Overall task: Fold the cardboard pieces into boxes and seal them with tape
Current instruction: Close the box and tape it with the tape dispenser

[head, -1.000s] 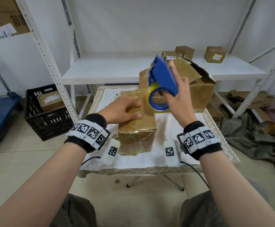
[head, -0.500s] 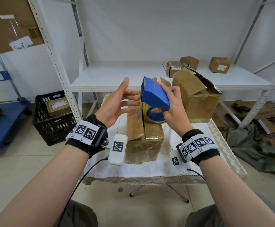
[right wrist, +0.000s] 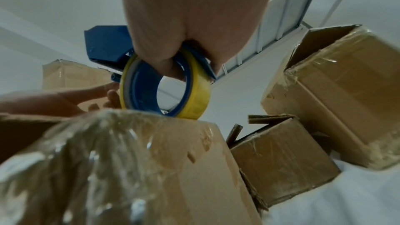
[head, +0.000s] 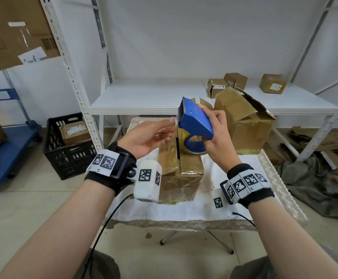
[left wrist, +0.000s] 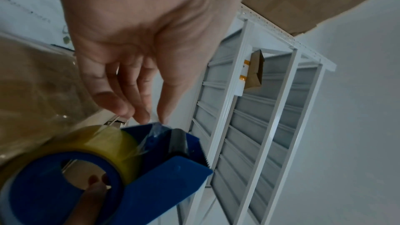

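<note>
My right hand (head: 214,127) grips a blue tape dispenser (head: 196,121) in the air, thumb through the core of its yellow tape roll (head: 191,151). The same grip shows in the right wrist view (right wrist: 179,57). My left hand (head: 170,127) is palm-up with nearly straight fingers, its fingertips (left wrist: 138,114) at the clear loose tape end (left wrist: 155,129) by the cutter. Whether they pinch the tape is unclear. Below both hands a tape-wrapped cardboard box (head: 184,178) sits on the cloth-covered table (head: 184,208), its top flaps closed along a dark seam.
A bigger box (head: 248,129) with raised flaps stands at the table's back right, a smaller one (right wrist: 281,156) beside it. Behind is a white shelf (head: 164,97) with small boxes (head: 234,80). A black crate (head: 69,146) and blue cart (head: 9,150) stand left; flattened cardboard (head: 325,141) lies right.
My left hand has lifted off the box top and turned palm-up to the dispenser's front. My right hand has brought the dispenser down and tilted its cutter toward the left hand.
</note>
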`<action>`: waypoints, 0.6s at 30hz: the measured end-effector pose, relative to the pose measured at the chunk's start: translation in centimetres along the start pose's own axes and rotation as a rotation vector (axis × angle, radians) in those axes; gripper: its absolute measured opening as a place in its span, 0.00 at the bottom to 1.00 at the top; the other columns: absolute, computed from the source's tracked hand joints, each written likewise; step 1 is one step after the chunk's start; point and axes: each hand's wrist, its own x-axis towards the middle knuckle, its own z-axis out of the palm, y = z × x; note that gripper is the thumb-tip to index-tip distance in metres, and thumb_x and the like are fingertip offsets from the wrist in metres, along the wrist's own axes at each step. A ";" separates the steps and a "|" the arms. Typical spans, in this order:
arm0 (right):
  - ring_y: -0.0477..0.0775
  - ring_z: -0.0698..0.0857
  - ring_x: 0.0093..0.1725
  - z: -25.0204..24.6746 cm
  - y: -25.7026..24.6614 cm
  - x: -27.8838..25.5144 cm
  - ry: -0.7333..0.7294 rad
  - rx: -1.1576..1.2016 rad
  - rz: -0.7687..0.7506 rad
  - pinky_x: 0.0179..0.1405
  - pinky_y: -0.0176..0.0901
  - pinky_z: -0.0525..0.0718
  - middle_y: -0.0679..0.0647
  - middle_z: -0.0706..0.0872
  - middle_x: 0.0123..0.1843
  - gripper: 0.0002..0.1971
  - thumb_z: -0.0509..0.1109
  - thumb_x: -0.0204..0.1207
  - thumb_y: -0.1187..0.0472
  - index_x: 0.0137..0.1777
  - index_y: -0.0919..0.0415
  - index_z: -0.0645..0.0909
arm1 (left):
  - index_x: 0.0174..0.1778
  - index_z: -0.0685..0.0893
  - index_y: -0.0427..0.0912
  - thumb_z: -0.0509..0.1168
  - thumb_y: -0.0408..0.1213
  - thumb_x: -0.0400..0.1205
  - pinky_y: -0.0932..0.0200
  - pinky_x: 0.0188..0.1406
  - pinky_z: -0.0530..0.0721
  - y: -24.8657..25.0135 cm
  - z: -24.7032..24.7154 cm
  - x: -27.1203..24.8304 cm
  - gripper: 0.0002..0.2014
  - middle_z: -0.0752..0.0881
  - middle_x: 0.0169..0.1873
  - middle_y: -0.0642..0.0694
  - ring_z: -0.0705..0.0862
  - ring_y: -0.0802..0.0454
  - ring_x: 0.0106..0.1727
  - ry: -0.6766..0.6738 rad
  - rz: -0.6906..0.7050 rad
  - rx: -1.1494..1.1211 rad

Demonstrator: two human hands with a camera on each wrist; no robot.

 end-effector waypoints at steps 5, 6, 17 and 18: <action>0.30 0.70 0.61 0.0 0.0 -0.1 0.004 0.005 0.005 0.66 0.21 0.68 0.54 0.66 0.64 0.43 0.63 0.71 0.85 0.86 0.57 0.65 | 0.47 0.86 0.37 0.72 0.30 0.82 0.67 0.41 0.89 0.4 -0.1 -0.1 0.02 0.87 0.36 0.45 0.84 0.56 0.36 0.038 -0.030 -0.179; 0.30 0.70 0.61 0.0 0.0 -0.2 0.005 0.004 0.004 0.66 0.21 0.69 0.54 0.66 0.64 0.43 0.63 0.71 0.85 0.86 0.57 0.65 | 0.46 0.86 0.37 0.72 0.29 0.82 0.67 0.41 0.89 0.6 0.0 -0.1 0.01 0.87 0.36 0.45 0.84 0.56 0.36 0.054 -0.029 -0.207; 0.40 0.74 0.64 -0.1 0.3 -0.5 0.024 -0.004 0.032 0.67 0.24 0.70 0.55 0.71 0.67 0.46 0.63 0.70 0.83 0.85 0.46 0.65 | 0.46 0.88 0.37 0.73 0.29 0.80 0.69 0.39 0.88 1.7 0.0 -1.2 0.01 0.89 0.31 0.48 0.85 0.58 0.30 0.086 -0.018 -0.146; 0.45 0.76 0.65 -0.1 0.3 -0.6 0.033 0.001 0.014 0.69 0.28 0.71 0.54 0.74 0.70 0.46 0.63 0.70 0.83 0.84 0.47 0.65 | 0.47 0.89 0.36 0.74 0.29 0.80 0.69 0.38 0.88 1.8 0.0 -1.2 0.02 0.89 0.31 0.47 0.85 0.58 0.29 0.088 -0.007 -0.137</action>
